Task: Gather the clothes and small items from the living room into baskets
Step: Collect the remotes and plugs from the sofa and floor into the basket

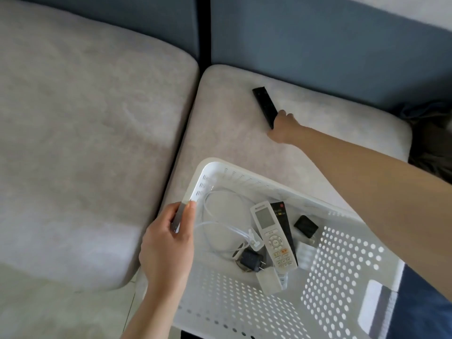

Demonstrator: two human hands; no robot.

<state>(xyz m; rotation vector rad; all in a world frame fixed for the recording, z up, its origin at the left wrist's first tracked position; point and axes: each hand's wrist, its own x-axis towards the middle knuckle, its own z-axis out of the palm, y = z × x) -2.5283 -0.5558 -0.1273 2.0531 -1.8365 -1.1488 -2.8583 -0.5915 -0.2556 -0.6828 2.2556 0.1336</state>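
A white perforated basket (342, 270) sits low in the head view, its far end over the right sofa cushion. My left hand (168, 243) grips its left rim. Inside lie a white remote (272, 237), a black remote (285, 226) beside it, a white cable (220, 231), a black charger plug (252, 260) and a small black box (305, 226). Farther back on the cushion lies a slim black remote (264, 104). My right hand (283, 127) has its fingers curled round the near end of that remote, which still touches the cushion.
The grey sofa has a left cushion (85, 143) and a right cushion (244, 143), with blue-grey back cushions (318, 45) behind. Dark fabric (433, 143) lies at the right edge. Pale floor (61, 314) shows at the bottom left.
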